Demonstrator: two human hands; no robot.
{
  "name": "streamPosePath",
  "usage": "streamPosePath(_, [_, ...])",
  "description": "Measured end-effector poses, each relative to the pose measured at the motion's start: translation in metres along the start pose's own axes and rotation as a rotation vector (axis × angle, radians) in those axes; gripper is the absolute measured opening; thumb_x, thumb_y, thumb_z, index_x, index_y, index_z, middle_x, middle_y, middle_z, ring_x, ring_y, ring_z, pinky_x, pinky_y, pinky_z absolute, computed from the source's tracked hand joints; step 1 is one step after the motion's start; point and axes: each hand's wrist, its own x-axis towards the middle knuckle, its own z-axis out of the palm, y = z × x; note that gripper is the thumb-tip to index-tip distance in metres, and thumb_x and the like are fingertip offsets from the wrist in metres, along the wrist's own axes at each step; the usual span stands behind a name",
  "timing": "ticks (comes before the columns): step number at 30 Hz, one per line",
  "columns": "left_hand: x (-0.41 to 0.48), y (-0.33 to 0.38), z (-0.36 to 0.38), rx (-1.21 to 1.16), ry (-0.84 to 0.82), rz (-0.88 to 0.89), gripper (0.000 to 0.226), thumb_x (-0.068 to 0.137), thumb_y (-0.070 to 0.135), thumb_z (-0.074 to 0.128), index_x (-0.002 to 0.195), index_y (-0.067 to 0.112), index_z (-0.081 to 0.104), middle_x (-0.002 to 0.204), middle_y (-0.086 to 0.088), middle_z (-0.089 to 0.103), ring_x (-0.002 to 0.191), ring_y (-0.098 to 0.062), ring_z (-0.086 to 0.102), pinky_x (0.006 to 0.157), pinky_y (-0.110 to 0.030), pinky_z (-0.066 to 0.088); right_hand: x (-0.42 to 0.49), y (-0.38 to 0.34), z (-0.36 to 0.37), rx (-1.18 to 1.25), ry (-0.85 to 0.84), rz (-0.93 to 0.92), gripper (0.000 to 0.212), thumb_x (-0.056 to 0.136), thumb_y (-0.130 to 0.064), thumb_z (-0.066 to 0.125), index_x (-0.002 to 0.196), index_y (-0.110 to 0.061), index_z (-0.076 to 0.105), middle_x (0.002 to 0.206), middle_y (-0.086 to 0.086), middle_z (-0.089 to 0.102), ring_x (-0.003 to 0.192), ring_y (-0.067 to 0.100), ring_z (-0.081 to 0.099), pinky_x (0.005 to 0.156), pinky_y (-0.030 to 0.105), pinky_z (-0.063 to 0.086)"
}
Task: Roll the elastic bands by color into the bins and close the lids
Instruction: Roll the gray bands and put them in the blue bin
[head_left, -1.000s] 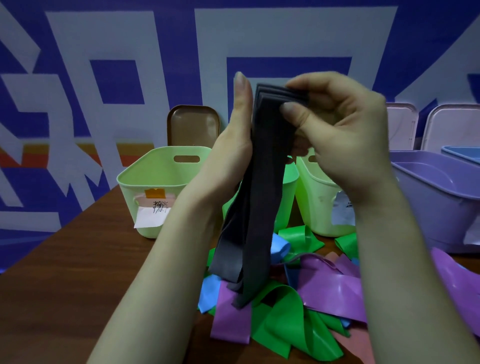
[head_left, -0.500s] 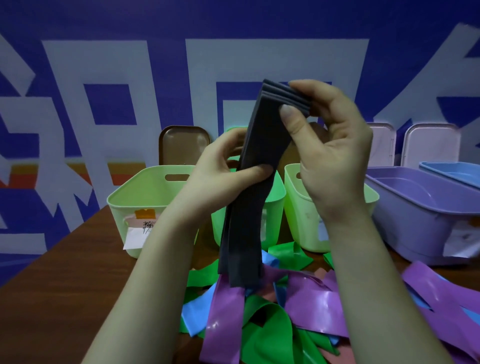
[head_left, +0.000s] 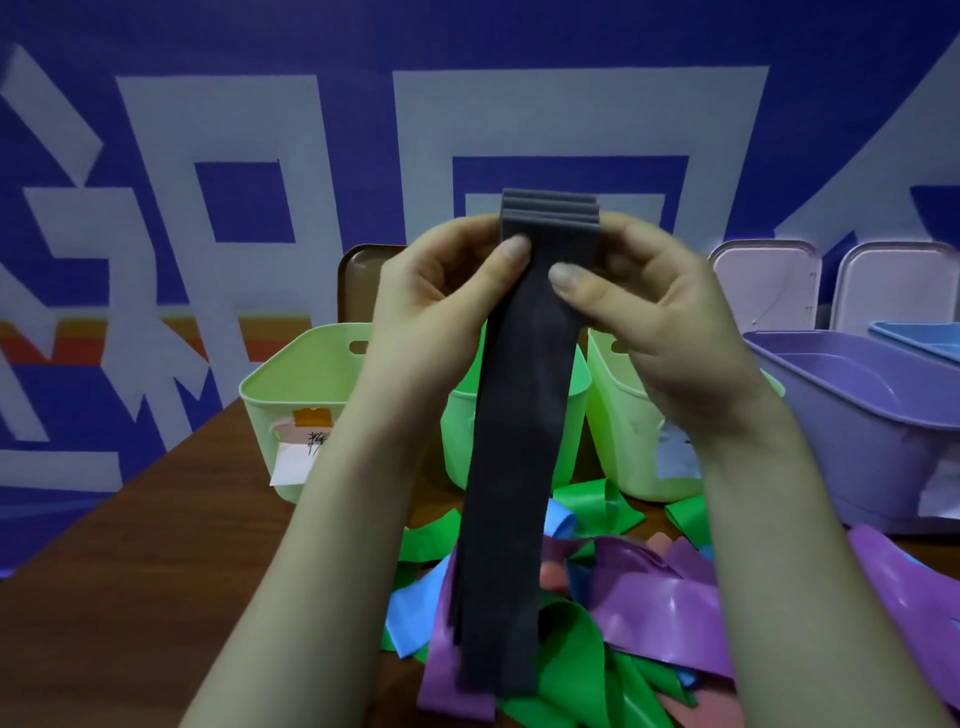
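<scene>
Gripping the folded top of the dark grey elastic bands (head_left: 519, 467) with left hand (head_left: 441, 291) and right hand (head_left: 654, 312), thumbs pressing in front, fingers curling behind. Hanging flat, matte and layered above glossy green, purple and blue loose bands (head_left: 649, 597) lying on the brown bench (head_left: 156, 571), before smooth plastic pale green bins (head_left: 301, 384).

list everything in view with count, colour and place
grey band stack: one, dark grey, hanging from both hands, centre
loose bands: pile, green, purple, blue, pink, on table below
small bins: three, light green, row at table's back
large bin: one, purple, right
blue bin: one, blue, far right edge
brown lid: one, brown, upright behind left green bin
pale lids: two, whitish, upright by wall, right
table: one, brown, under everything
left hand: one, pinches stack's top
right hand: one, pinches stack's top
</scene>
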Motion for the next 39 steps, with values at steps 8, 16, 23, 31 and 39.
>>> streamPosePath(8, [-0.001,0.009,-0.005,0.01,-0.016,0.047,0.034,0.09,0.004,0.059,0.124,0.005,0.057,0.102,-0.001,0.07,0.097,-0.011,0.069,0.077,-0.023,0.055,-0.003,-0.005,-0.01,-0.01,-0.011,-0.025,0.04,0.085,0.003,0.061,0.123,-0.008,0.056,0.107,0.02,0.069,0.094,0.037,0.068,0.075,0.049,0.058])
streamPosePath(16, [-0.004,0.016,-0.008,0.051,-0.149,0.063,0.043,0.08,0.008,0.067,0.122,0.011,0.056,0.108,-0.006,0.069,0.098,-0.017,0.068,0.081,-0.027,0.055,0.002,-0.01,-0.009,0.082,0.187,-0.087,0.035,0.078,0.004,0.064,0.11,-0.011,0.064,0.096,0.013,0.073,0.096,0.035,0.068,0.084,0.05,0.056])
streamPosePath(23, [0.0,0.001,0.004,0.233,-0.181,-0.103,0.031,0.088,0.019,0.066,0.118,0.015,0.062,0.101,0.002,0.072,0.092,-0.005,0.069,0.079,-0.023,0.056,0.003,-0.015,-0.001,-0.188,0.434,-0.23,0.035,0.083,0.007,0.064,0.111,-0.014,0.063,0.095,-0.009,0.071,0.093,0.007,0.069,0.083,0.025,0.055])
streamPosePath(31, [-0.009,-0.01,0.028,0.574,-0.212,-0.058,0.071,0.07,0.036,0.081,0.129,0.031,0.041,0.105,0.026,0.05,0.097,0.005,0.055,0.084,-0.022,0.053,-0.003,-0.016,0.001,-0.359,0.477,-0.212,0.035,0.088,-0.003,0.063,0.121,-0.015,0.063,0.106,-0.003,0.071,0.098,0.009,0.069,0.077,0.036,0.06])
streamPosePath(39, [-0.01,-0.012,0.035,0.597,-0.053,0.022,0.063,0.066,0.032,0.084,0.12,0.023,0.052,0.098,0.022,0.054,0.096,-0.001,0.056,0.079,-0.023,0.05,-0.001,-0.019,0.0,-0.296,0.447,-0.249,0.034,0.087,-0.003,0.063,0.121,-0.01,0.061,0.111,0.0,0.069,0.103,0.007,0.067,0.084,0.029,0.057])
